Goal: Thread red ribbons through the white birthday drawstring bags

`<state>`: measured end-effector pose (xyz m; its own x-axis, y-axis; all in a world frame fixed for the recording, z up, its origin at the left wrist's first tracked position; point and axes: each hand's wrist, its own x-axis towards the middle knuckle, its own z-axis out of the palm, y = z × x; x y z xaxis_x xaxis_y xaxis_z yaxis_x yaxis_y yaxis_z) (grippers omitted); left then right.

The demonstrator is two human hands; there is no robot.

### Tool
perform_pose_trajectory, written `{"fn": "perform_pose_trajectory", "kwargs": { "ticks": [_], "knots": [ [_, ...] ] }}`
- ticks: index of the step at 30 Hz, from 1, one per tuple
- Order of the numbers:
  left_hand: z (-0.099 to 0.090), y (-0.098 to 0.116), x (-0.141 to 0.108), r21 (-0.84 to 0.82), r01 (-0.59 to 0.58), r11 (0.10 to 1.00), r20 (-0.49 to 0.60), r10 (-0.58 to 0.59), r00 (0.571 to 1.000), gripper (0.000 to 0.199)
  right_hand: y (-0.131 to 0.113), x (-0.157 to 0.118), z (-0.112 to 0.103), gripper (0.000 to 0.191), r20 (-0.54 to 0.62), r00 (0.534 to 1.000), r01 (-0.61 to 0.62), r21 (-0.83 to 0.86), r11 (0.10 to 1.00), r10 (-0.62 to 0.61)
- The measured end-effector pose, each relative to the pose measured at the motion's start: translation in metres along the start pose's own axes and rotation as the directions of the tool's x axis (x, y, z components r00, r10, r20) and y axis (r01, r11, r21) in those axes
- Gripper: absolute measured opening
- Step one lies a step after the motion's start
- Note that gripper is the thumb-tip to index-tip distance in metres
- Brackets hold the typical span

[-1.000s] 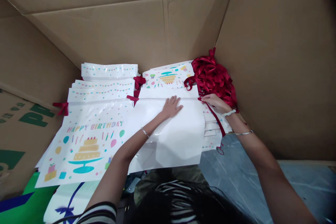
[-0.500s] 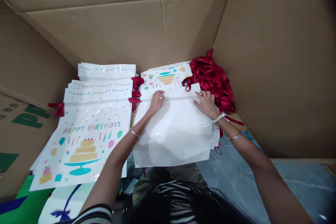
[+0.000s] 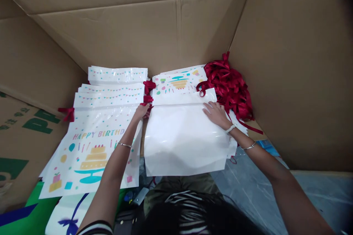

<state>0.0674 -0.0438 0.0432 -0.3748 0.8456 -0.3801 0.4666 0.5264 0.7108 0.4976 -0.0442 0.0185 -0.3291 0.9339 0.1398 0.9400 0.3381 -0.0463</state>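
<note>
A white plastic bag [image 3: 184, 139], blank side up, lies in front of me on a stack of similar bags, with a fold line near its top. My right hand [image 3: 216, 114] rests flat on its upper right part, fingers spread. At the gap left of this bag, my left hand [image 3: 142, 111] has curled fingers beside a red ribbon [image 3: 148, 98] at the neighbouring stack's edge; what they hold is hidden. That left stack has a printed bag [image 3: 91, 128] on top, with "HAPPY BIRTHDAY" lettering, partly covered by my forearm, and a cake.
A heap of dark red ribbons [image 3: 230, 88] lies at the back right. Behind the blank bag are printed bags [image 3: 179, 80], their cake upside down. Tall cardboard walls [image 3: 110, 36] enclose the back and sides. A white item with a blue bow [image 3: 70, 224] sits at lower left.
My left hand has moved left and slightly down, from the blank bag's top to the red ribbon beside it. My right hand stays on the bag. The view has shifted slightly.
</note>
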Motion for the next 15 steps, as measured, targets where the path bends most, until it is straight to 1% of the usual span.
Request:
{"fn": "perform_pose_trajectory", "kwargs": {
  "ticks": [3,5,7,9,11,12,14,15],
  "knots": [
    [-0.003,-0.004,-0.008,-0.094,0.061,0.994,0.061,-0.055,0.997,0.042,-0.003,-0.002,0.0,0.057,0.003,1.0,-0.011,0.006,1.0,0.011],
    [-0.004,-0.008,-0.012,-0.153,0.048,0.987,0.078,-0.036,0.996,0.041,-0.008,-0.004,-0.001,0.056,0.001,1.0,-0.009,0.018,1.0,0.009],
    [-0.003,-0.013,-0.014,-0.191,-0.009,0.982,0.018,0.012,1.0,0.039,-0.015,-0.007,-0.002,0.055,-0.007,1.0,0.004,0.037,0.999,-0.004],
    [0.001,-0.017,-0.014,-0.232,-0.069,0.97,-0.08,0.051,0.995,0.036,-0.022,-0.01,-0.002,0.054,-0.022,1.0,0.018,0.062,0.998,-0.016],
    [0.006,-0.02,-0.014,-0.314,-0.115,0.942,-0.161,0.066,0.985,0.033,-0.027,-0.012,-0.001,0.053,-0.034,0.999,0.022,0.097,0.995,-0.019],
    [0.007,-0.02,-0.014,-0.363,-0.126,0.923,-0.184,0.061,0.981,0.031,-0.028,-0.013,-0.001,0.053,-0.035,0.999,0.024,0.12,0.993,-0.02],
    [0.0,-0.014,-0.015,-0.453,-0.135,0.881,-0.199,0.048,0.979,0.031,-0.03,-0.012,-0.001,0.053,-0.044,0.999,0.037,0.192,0.981,-0.029],
    [-0.008,-0.007,-0.017,-0.482,-0.142,0.865,-0.205,0.046,0.978,0.032,-0.03,-0.01,-0.002,0.053,-0.059,0.997,0.057,0.24,0.969,-0.044]
  ]
}}
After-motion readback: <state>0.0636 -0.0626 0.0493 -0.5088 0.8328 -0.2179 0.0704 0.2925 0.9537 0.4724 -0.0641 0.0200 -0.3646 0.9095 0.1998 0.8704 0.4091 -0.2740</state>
